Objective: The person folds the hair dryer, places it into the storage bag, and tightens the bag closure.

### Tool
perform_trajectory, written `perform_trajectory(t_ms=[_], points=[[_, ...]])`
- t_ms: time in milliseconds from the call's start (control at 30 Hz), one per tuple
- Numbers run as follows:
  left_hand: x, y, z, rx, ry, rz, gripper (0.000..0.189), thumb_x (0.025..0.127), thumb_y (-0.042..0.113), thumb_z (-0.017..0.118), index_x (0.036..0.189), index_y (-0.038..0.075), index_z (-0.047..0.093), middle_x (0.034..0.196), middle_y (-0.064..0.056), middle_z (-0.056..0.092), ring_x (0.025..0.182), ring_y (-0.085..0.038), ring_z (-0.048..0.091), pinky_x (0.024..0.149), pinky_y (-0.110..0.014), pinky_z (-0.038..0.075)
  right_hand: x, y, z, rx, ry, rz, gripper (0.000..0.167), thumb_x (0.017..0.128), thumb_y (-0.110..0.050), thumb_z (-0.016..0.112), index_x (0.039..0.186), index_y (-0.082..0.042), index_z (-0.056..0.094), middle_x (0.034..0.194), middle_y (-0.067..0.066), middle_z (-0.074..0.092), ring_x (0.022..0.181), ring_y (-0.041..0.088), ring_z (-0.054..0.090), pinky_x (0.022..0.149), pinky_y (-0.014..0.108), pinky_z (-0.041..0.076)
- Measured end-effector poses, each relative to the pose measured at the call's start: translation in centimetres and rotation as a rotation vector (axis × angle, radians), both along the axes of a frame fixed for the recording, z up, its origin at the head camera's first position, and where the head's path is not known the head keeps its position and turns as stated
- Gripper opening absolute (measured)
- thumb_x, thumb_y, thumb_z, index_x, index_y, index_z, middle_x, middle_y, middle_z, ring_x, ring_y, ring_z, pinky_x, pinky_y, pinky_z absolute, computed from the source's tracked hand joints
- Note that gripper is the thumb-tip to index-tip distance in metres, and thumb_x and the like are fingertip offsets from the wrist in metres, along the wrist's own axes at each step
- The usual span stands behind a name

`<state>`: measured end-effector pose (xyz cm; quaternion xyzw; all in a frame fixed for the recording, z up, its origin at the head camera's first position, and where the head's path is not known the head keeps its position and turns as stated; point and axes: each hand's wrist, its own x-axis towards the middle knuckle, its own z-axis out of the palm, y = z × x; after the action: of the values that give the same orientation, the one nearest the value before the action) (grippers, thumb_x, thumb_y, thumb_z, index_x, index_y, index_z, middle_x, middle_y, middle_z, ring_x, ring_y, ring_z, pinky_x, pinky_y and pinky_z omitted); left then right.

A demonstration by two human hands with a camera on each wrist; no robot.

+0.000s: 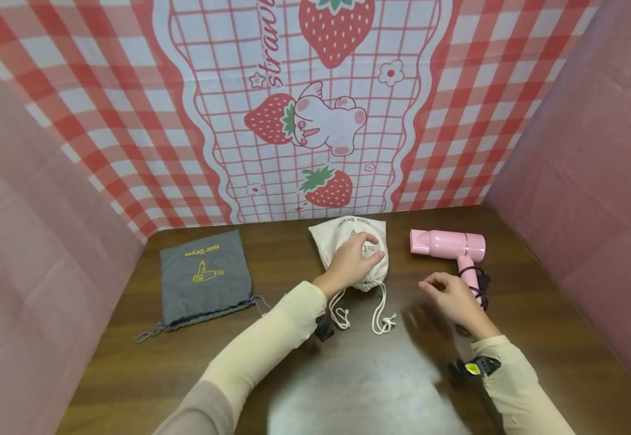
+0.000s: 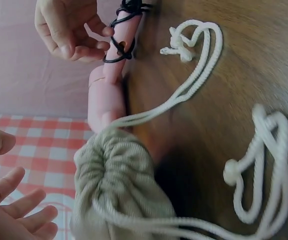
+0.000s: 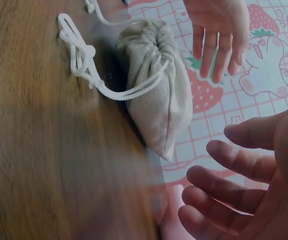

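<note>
A cream drawstring pouch (image 1: pixel 328 238), printed with a hair dryer, lies at the back middle of the table. Its neck is gathered tight, and two knotted white cords (image 2: pixel 199 77) trail from it. Over the pouch hovers my left hand (image 1: pixel 350 260), fingers parted and relaxed; the left wrist view shows a gap between that hand and the pouch (image 2: pixel 124 175). My right hand (image 1: pixel 453 299) hangs loosely curled with nothing in it, just in front of the pink hair dryer (image 1: pixel 445 244). Black cord (image 2: pixel 115 47) is wound about the dryer's handle, partly behind this hand.
To the left lies a flat grey drawstring bag (image 1: pixel 233 260) with yellow "Hair Dryer" print. A strawberry-patterned cloth (image 1: pixel 424 151) rises at the table's back edge, with pink cloth walls (image 1: pixel 581 181) on both sides. The wooden table (image 1: pixel 147 386) reflects light in front.
</note>
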<state>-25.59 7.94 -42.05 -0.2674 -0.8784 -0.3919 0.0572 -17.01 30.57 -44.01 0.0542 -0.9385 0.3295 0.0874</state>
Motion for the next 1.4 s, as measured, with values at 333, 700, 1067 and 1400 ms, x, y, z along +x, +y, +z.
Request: perform_trajectory(t_ms=[333, 700, 1067, 1400], points=[[-1.1, 3.3, 0.0, -0.067, -0.104, -0.009, 0.039, 0.092, 0.033, 0.064, 0.123, 0.011, 0.058, 0.128, -0.007, 0.062, 0.121, -0.019, 0.058, 0.101, -0.029, 0.045, 0.2, 1.1, 0.4, 0.043, 0.013, -0.081, 0.021, 0.094, -0.017, 0.061, 0.093, 0.003, 0.068, 0.085, 0.017, 0.069, 0.075, 0.022, 0.06, 0.069, 0.036, 0.046], [-2.9, 6.8, -1.0, -0.185, -0.08, -0.002, 0.048, 0.09, 0.036, 0.067, 0.129, 0.011, 0.052, 0.13, -0.006, 0.059, 0.123, -0.019, 0.055, 0.103, -0.029, 0.044, 0.1, 2.9, 0.9, 0.101, 0.018, -0.166, 0.022, 0.093, -0.019, 0.062, 0.092, 0.002, 0.068, 0.083, 0.019, 0.068, 0.076, 0.032, 0.061, 0.068, 0.041, 0.044], [-3.4, 9.8, -1.6, -0.298, -0.043, -0.018, 0.054, 0.089, 0.038, 0.067, 0.133, 0.011, 0.052, 0.133, -0.009, 0.056, 0.125, -0.022, 0.054, 0.105, -0.03, 0.043, -0.2, 4.6, 1.1, 0.108, -0.028, -0.272, 0.03, 0.093, -0.024, 0.061, 0.1, 0.005, 0.063, 0.082, 0.022, 0.065, 0.071, 0.034, 0.063, 0.071, 0.049, 0.047], [-2.4, 12.3, -2.7, -0.309, -0.114, 0.033, 0.058, 0.089, 0.038, 0.067, 0.138, 0.014, 0.048, 0.141, -0.009, 0.051, 0.13, -0.021, 0.05, 0.108, -0.028, 0.041, -0.5, 6.5, 0.0, 0.138, -0.332, -0.306, 0.071, 0.092, -0.037, 0.062, 0.136, 0.014, 0.037, 0.123, 0.044, 0.036, 0.102, 0.057, 0.05, 0.079, 0.06, 0.044]])
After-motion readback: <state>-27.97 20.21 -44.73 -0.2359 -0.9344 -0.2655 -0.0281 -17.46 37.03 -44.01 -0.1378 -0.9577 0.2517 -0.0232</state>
